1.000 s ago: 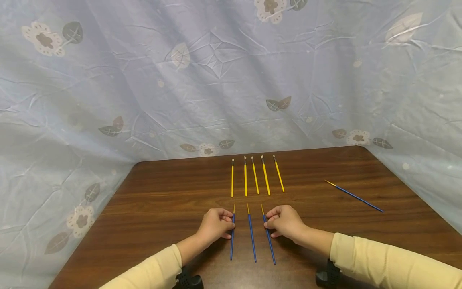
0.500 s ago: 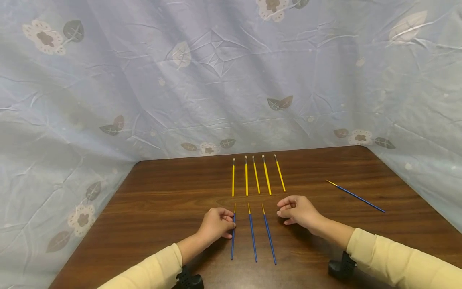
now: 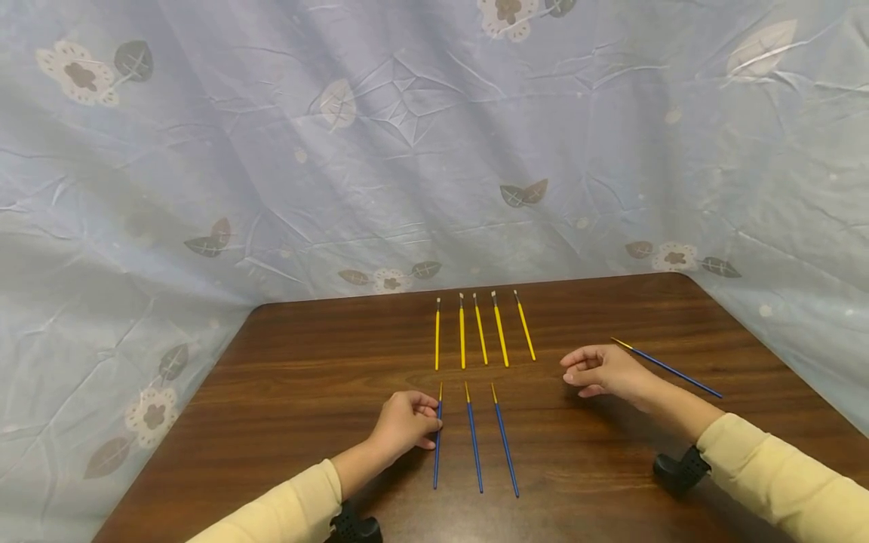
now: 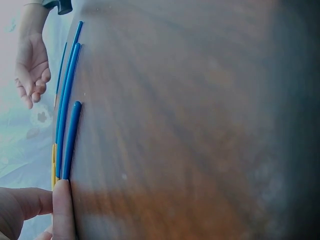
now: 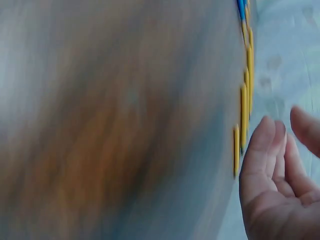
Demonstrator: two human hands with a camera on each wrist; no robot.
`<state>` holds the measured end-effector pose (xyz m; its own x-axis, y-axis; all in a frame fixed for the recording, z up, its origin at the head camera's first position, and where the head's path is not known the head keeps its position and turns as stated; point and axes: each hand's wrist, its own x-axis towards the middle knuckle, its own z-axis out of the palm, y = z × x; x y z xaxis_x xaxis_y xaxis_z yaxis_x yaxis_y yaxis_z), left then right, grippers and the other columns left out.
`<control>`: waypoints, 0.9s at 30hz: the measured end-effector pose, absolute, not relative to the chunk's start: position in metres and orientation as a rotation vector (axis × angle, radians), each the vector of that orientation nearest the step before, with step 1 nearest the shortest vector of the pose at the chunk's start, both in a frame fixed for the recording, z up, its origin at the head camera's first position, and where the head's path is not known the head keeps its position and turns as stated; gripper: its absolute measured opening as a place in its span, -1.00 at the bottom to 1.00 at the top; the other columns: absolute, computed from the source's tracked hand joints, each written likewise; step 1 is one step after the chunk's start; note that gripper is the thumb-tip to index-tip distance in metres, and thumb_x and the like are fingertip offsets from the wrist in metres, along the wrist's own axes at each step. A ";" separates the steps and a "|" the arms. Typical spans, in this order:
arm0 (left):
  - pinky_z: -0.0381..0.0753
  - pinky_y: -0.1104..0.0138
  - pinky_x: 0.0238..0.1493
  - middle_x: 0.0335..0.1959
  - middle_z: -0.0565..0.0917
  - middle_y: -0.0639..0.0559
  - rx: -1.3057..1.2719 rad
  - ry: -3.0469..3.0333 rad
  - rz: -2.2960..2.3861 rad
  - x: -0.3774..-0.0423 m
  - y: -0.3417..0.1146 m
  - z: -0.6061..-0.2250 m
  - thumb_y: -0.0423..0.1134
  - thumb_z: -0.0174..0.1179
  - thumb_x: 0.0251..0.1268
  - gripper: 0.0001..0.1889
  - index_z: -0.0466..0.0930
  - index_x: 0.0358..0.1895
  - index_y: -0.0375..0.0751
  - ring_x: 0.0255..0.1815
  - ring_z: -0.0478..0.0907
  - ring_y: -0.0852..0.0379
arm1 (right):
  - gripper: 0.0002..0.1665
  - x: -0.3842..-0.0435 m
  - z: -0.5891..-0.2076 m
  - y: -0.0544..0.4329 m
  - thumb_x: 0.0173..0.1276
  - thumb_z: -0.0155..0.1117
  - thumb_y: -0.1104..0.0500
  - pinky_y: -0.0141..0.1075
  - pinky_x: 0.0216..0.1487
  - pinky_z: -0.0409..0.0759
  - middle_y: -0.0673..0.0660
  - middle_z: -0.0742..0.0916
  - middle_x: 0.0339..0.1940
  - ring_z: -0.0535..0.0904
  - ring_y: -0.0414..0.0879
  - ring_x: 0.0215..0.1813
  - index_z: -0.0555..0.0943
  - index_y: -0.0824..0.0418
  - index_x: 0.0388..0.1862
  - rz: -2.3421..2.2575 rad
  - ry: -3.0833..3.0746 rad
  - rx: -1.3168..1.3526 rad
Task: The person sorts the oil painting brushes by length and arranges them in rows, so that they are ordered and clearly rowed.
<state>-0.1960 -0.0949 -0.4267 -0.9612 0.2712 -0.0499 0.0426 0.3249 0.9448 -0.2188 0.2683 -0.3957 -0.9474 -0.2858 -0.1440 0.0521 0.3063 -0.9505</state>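
Note:
My left hand (image 3: 402,424) pinches the leftmost blue paintbrush (image 3: 437,461) between thumb and fingers, as the brush lies on the table with its yellow tip pointing away. Two more blue brushes, a middle one (image 3: 474,446) and a right one (image 3: 506,452), lie beside it in a near-parallel row. In the right wrist view the fingers of my right hand (image 5: 275,185) are relaxed, with nothing between them and the thumb. A fourth blue brush (image 3: 675,371) lies slanted at the right, just beyond that hand.
Several yellow-handled paintbrushes (image 3: 462,339) with pale bristles form a row toward the back of the brown wooden table (image 3: 305,362). A patterned cloth (image 3: 421,166) hangs behind the table's far edge and along its sides.
My right hand has let go of the right brush in the blue row and moved right and away, close to the slanted blue brush. The left hand stays in place.

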 end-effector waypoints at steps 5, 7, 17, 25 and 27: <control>0.73 0.27 -0.55 -0.45 0.57 -0.07 0.287 2.387 1.692 -0.195 -0.095 -0.426 -0.62 0.28 0.04 -0.74 0.57 -0.14 -0.56 -0.54 0.58 0.16 | -0.34 -0.225 -0.386 0.300 0.30 0.39 0.16 -0.10 -0.02 0.69 0.22 0.62 -0.10 0.60 0.12 -0.02 0.39 0.55 0.21 -1.650 2.323 -0.219; 0.73 0.27 -0.54 -0.44 0.57 -0.08 0.287 2.384 1.691 -0.195 -0.095 -0.426 -0.61 0.28 0.04 -0.74 0.56 -0.14 -0.56 -0.53 0.58 0.16 | -0.31 -0.226 -0.383 0.312 0.31 0.37 0.16 -0.08 0.02 0.67 0.24 0.60 -0.07 0.59 0.13 0.01 0.36 0.55 0.24 -1.669 2.322 -0.210; 0.73 0.27 -0.54 -0.44 0.57 -0.08 0.286 2.371 1.706 -0.194 -0.095 -0.425 -0.61 0.29 0.05 -0.74 0.56 -0.14 -0.56 -0.53 0.58 0.16 | -0.23 -0.232 -0.384 0.365 0.37 0.32 0.09 -0.13 0.08 0.64 0.26 0.56 0.08 0.59 -0.02 0.05 0.26 0.56 0.33 -1.665 2.447 -0.120; 0.73 0.27 -0.53 -0.44 0.57 -0.08 0.289 2.370 1.700 -0.195 -0.096 -0.425 -0.61 0.28 0.06 -0.74 0.56 -0.13 -0.56 -0.52 0.58 0.17 | -0.20 -0.236 -0.395 0.394 0.38 0.30 0.05 -0.18 0.06 0.65 0.12 0.63 0.06 0.61 -0.27 -0.04 0.24 0.53 0.36 -1.640 2.459 -0.062; 0.73 0.27 -0.53 -0.43 0.57 -0.08 0.287 2.371 1.700 -0.195 -0.096 -0.425 -0.61 0.29 0.06 -0.74 0.56 -0.13 -0.56 -0.51 0.58 0.17 | -0.19 -0.237 -0.396 0.398 0.38 0.30 0.05 -0.18 0.07 0.64 0.16 0.62 0.09 0.60 -0.32 -0.06 0.23 0.53 0.37 -1.633 2.468 -0.053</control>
<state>-0.1947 -0.0956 -0.4255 -0.9590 0.2777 -0.0566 0.0356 0.3161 0.9480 -0.2368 0.3979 -0.3962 -0.9829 -0.1295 -0.1313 0.0702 0.3954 -0.9158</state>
